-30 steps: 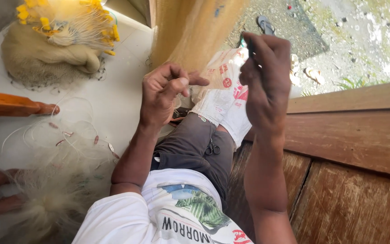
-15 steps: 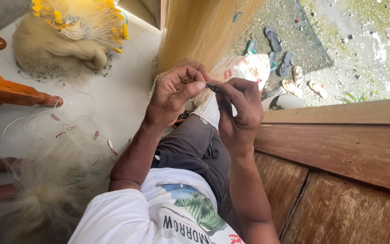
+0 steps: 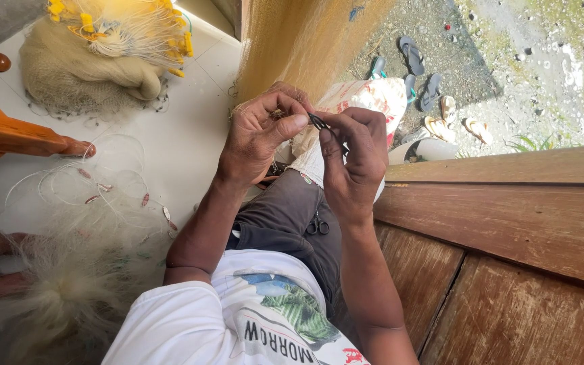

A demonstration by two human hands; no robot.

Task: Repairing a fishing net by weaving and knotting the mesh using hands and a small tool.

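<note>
Head view, left hand (image 3: 255, 138) and right hand (image 3: 353, 162) fingers pinching fine tan net (image 3: 292, 47), small dark needle (image 3: 318, 122)

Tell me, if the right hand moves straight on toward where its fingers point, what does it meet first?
Probably the left hand: the right hand points its fingertips, pinching a small dark tool, at the left thumb.

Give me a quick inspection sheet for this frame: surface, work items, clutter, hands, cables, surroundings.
Surface: white tiled floor, wooden ledge beside the lap.
Work items: fine net hanging ahead; small dark tool at the fingertips.
Clutter: bundled net with yellow floats, loose line with weights, small scissors on the lap.
Hands: left hand and right hand pinched together at the tool.
Cables: nothing seen.
Surroundings: sandals on the ground outside.
</note>
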